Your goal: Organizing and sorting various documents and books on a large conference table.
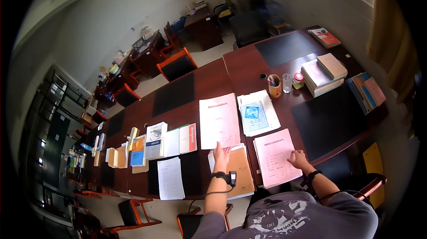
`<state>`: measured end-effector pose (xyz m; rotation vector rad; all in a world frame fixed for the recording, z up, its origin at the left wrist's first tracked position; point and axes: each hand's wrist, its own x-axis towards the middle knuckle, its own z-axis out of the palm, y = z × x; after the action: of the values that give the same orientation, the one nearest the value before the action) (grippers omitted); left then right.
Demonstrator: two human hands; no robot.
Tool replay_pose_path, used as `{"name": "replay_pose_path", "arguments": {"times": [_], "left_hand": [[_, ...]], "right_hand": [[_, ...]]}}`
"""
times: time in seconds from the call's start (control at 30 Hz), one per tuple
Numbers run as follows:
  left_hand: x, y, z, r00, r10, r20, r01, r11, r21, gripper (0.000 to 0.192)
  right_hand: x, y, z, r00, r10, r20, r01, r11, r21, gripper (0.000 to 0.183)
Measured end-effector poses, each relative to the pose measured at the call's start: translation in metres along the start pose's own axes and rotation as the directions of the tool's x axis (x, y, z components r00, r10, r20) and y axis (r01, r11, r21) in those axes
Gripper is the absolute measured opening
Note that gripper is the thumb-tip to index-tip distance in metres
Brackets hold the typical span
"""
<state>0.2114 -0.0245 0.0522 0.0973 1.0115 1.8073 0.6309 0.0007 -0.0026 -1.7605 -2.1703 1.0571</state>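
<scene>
My left hand (221,157) grips the lower edge of a pink-covered document (220,122), the thumb on top. Beneath that forearm is a stack of papers with a brown kraft cover (241,172), partly hidden. My right hand (299,160) touches the right edge of a second stack of pink-covered documents (275,154) near the table's front edge; its fingers are curled, and whether they pinch the sheets cannot be seen. Between and beyond the two pink stacks lies a pile of papers (262,125) with a blue packet (252,112) on top.
Along the dark wooden table (213,78) stand a pen holder (274,87), a drinking glass (287,83), a red-lidded jar (298,80) and piled books (322,75). To the left lie a printed sheaf (170,178) and several books (155,140). Chairs (131,213) stand along the near side.
</scene>
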Motion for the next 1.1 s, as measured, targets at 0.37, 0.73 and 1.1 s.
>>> {"name": "replay_pose_path", "arguments": {"times": [0.37,0.73,1.1], "left_hand": [[0.079,0.009,-0.069,0.942,-0.181,-0.283,0.262,0.922,0.284,0.035],[0.078,0.015,-0.040,0.896,-0.222,-0.386,0.293,0.946,0.136,0.040],[-0.020,-0.104,0.016,0.883,-0.461,0.085,-0.189,-0.184,0.964,0.048]], "right_hand": [[-0.021,-0.011,0.011,1.000,0.016,0.018,-0.014,0.994,-0.104,0.105],[-0.022,-0.013,0.008,0.998,-0.031,0.059,0.040,0.988,-0.148,0.116],[-0.007,0.008,-0.004,0.999,-0.043,0.024,0.039,0.992,0.118,0.086]]}}
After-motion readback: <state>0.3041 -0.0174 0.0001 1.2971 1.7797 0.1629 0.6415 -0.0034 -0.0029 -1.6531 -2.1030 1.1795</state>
